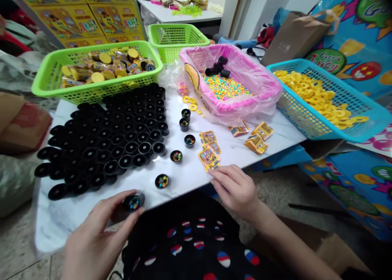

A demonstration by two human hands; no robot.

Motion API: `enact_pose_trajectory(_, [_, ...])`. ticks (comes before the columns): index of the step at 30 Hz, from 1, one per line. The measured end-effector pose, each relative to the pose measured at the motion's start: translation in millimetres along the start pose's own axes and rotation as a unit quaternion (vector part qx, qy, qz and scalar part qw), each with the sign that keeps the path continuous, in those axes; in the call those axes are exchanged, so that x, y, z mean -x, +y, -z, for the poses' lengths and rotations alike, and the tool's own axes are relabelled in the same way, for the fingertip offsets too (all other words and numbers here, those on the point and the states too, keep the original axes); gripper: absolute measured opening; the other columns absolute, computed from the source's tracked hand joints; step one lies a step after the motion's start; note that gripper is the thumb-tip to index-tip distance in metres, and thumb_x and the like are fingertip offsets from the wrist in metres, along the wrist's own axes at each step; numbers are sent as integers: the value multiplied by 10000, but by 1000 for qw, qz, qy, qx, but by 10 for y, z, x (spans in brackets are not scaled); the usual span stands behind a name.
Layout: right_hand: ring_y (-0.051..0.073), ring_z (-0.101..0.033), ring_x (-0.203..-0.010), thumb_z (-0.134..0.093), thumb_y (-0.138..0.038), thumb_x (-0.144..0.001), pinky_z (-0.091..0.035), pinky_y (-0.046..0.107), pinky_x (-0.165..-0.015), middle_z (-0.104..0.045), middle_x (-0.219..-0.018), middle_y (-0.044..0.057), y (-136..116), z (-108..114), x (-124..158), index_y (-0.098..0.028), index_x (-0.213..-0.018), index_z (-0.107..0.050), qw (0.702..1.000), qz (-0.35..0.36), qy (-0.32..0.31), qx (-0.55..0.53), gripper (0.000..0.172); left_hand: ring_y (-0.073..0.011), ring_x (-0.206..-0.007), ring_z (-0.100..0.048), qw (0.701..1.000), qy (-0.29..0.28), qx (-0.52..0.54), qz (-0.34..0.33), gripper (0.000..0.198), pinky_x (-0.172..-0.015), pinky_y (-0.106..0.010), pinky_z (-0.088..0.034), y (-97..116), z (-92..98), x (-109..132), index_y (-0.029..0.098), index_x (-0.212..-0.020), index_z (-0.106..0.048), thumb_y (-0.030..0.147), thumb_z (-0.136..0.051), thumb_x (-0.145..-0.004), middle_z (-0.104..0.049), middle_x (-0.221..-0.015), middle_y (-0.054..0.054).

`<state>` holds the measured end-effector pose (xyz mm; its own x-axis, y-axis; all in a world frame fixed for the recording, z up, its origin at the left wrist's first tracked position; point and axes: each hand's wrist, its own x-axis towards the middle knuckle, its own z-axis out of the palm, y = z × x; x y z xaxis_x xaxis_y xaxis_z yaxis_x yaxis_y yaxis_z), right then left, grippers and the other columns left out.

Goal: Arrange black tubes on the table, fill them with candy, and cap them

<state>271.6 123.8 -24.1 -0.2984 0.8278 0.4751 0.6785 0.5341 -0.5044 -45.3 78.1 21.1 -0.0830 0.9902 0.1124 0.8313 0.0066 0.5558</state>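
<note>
My left hand (96,235) is shut on a black plastic canister (134,202) filled with multicoloured candy beads, at the table's near edge. My right hand (235,189) has its fingertips at the near edge of a loose pile of printed yellow sachets (209,155). Whether those fingers grip a sachet is hard to see. Several bead-filled canisters (176,156) stand singly on the white marble table (61,218), between my hands and a dense block of black canisters (107,143). A pink-lined basket (225,86) holds loose candy beads.
A green basket (94,73) holds yellow-capped tubes, with a second green basket (174,41) behind it. A blue basket (324,100) holds yellow rings. A cardboard box (21,122) sits at the left, and a printed banner (355,22) rises at the right.
</note>
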Motion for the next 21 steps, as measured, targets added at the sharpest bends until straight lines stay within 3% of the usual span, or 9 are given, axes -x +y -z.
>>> enact_pose_trajectory(4, [198, -624, -789, -545, -237, -935, -518, 321, -729, -646, -893, 93, 4, -42, -177, -176, -1313, -604, 995, -76, -26, 64, 388, -214, -789, -690, 998, -8, -27, -51, 366, -735, -304, -521, -93, -84, -20, 274, -1161, -616, 487, -606, -864, -716, -1024, -42])
enact_pose_trajectory(8, [160, -605, -679, -584, -249, -911, -479, 276, -651, -635, -767, 50, 66, -90, -399, -185, -1042, -745, 992, -106, -18, 67, 217, -202, -710, -665, 996, 25, -13, -83, 391, -685, -309, -496, -132, -133, -138, 275, -1223, -596, 465, -589, -882, -715, -975, -44])
enact_pose_trajectory(11, [152, -587, -645, -606, -228, -882, -460, 270, -638, -617, -700, 30, 70, -112, -476, -183, -854, -745, 991, -121, -1, 52, 149, -170, -661, -629, 993, 52, 21, -103, 426, -668, -297, -486, -165, -152, -149, 270, -1271, -569, 440, -602, -881, -690, -1015, -47])
enact_pose_trajectory(13, [157, -576, -645, -649, -248, -851, -461, 277, -645, -608, -706, 22, 67, -108, -505, -180, -954, -734, 990, -133, -7, 47, 150, -155, -660, -611, 992, 65, 43, -100, 445, -664, -286, -483, -191, -153, -119, 257, -1285, -554, 419, -621, -876, -668, -1041, -54])
enact_pose_trajectory(16, [161, -581, -668, -712, -297, -813, -467, 283, -671, -616, -736, 16, 89, -105, -554, -196, -1106, -714, 990, -131, -35, 28, 310, -144, -680, -593, 989, 83, 84, -92, 436, -664, -277, -480, -203, -138, -65, 246, -1268, -554, 391, -647, -867, -635, -1096, -62])
enact_pose_trajectory(21, [140, -583, -626, -720, -250, -807, -455, 268, -617, -618, -685, 13, 133, -159, -610, -195, -811, -771, 991, -134, -20, -13, 75, -136, -704, -575, 981, 119, 131, -74, 253, -673, -285, -471, -135, -36, 3, 246, -1094, -633, 356, -646, -867, -608, -1161, -44])
